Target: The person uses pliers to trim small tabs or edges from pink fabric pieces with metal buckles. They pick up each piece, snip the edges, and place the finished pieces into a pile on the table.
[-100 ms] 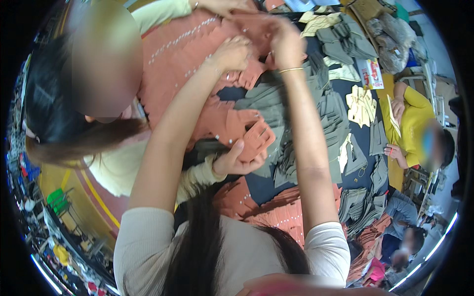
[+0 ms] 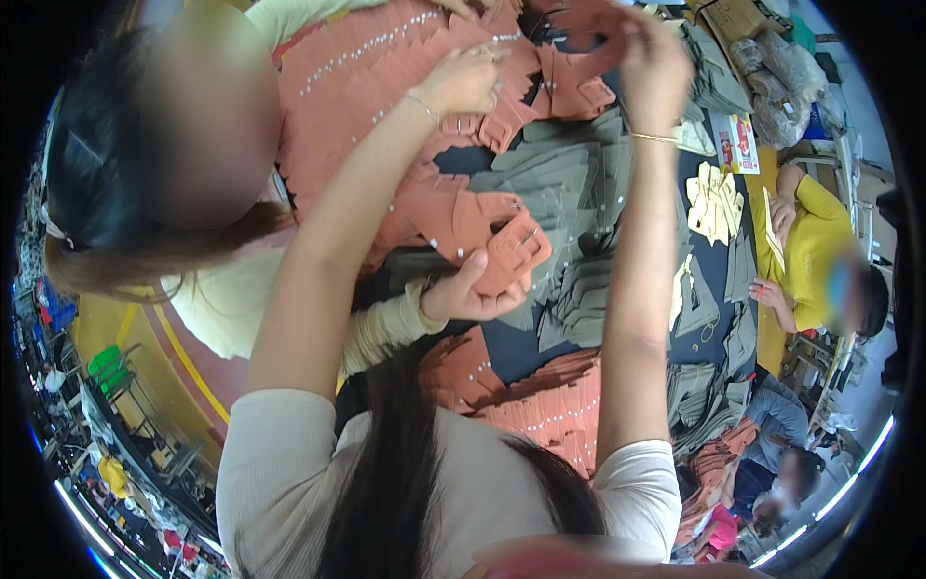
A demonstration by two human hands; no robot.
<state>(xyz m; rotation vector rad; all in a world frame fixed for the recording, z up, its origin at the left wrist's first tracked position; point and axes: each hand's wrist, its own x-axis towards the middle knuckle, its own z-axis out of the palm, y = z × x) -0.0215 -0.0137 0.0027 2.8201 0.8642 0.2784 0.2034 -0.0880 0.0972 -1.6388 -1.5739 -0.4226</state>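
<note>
My right hand (image 2: 658, 75), blurred by motion, is closed on a salmon-coloured flat belt-like piece (image 2: 600, 43) at the far side of the table. My left hand (image 2: 469, 81) bends its fingers over the overlapping salmon pieces (image 2: 367, 87); what its fingertips grip is hidden. Below that hand, salmon ends with square, buckle-like frames (image 2: 497, 132) stick out of the pile. Nearer to me, a co-worker's hand (image 2: 479, 294) holds up another salmon piece with a buckle-like frame (image 2: 519, 253).
Grey-green flat pieces (image 2: 559, 183) spread over the dark tabletop (image 2: 516, 349). More salmon pieces (image 2: 545, 415) lie close to my body. Pale yellow pieces (image 2: 714, 203) are on the right. One co-worker leans in at left; another in a yellow top (image 2: 820, 217) sits across at right.
My right hand has moved to the right, drawing the salmon piece away from my left hand. My left hand has shifted slightly up and to the right.
</note>
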